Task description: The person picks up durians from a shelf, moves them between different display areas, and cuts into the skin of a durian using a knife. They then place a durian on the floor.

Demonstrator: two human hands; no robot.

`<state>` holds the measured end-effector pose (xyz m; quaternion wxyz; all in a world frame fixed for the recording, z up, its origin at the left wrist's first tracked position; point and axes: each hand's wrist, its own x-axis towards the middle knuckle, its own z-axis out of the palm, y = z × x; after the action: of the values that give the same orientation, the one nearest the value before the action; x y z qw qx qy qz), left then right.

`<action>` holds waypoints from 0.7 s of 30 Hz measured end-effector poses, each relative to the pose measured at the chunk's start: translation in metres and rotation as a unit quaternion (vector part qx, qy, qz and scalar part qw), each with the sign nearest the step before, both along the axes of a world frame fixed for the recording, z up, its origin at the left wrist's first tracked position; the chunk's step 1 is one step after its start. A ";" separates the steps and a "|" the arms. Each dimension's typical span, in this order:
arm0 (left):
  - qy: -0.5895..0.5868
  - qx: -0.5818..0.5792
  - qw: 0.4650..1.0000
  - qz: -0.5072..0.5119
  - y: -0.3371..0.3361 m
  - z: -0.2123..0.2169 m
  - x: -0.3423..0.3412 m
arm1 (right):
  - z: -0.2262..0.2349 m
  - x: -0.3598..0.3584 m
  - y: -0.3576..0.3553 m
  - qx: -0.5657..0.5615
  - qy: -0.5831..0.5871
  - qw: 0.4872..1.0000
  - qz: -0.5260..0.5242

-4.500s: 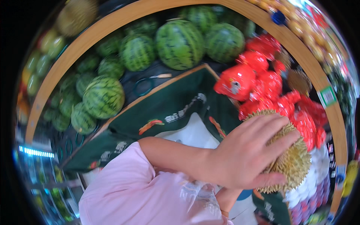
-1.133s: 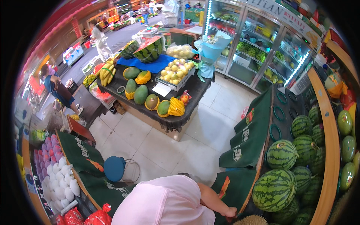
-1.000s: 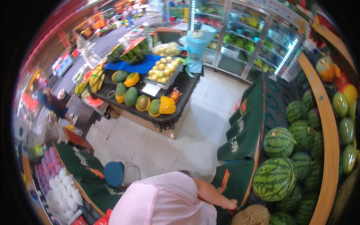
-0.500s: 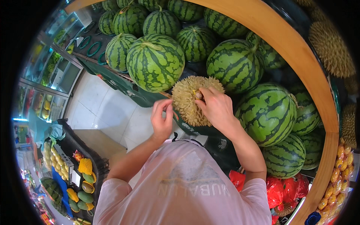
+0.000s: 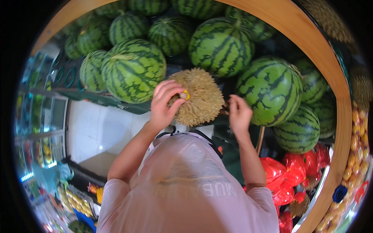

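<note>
A spiky tan durian (image 5: 202,97) rests at the front edge of the watermelon display, before my body. Its short stem (image 5: 182,95) carries a yellow band (image 5: 187,94) and points toward my left. Fingers and thumb of my left hand (image 5: 166,101) are closed round that stem. My right hand (image 5: 239,113) is just right of the durian, apart from it, near a large watermelon (image 5: 269,91). Its fingers are curled and smeared by motion, so I cannot make out whether anything is in them.
Several striped watermelons (image 5: 134,72) fill the dark shelf behind, inside a curved wooden rim (image 5: 307,33). Red plastic bags (image 5: 287,174) lie at lower right. Netted yellow fruit (image 5: 353,155) and more durians (image 5: 328,17) stand beyond the rim. White floor tiles (image 5: 107,124) show at left.
My right hand has let go of the durian's stem and moved right. My left hand has come onto the stem, which now points left. The view has swung to the right.
</note>
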<state>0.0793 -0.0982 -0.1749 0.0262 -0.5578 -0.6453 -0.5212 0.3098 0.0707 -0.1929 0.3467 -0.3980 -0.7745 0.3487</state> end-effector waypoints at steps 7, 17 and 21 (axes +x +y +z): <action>-0.004 0.022 1.000 0.007 0.006 -0.009 0.001 | -0.099 -0.001 0.009 0.139 -0.342 0.928 0.049; -0.087 0.055 0.994 0.043 0.004 -0.019 0.004 | -0.053 0.028 -0.033 -0.039 -0.290 0.954 -0.061; 0.000 0.057 0.997 0.057 0.014 -0.008 0.008 | -0.001 0.067 -0.083 0.011 -0.063 0.994 -0.089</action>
<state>0.0870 -0.0841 -0.1834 0.0880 -0.5174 -0.6453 -0.5552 0.3767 -0.0119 -0.1936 0.3310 -0.4829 -0.7599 0.2824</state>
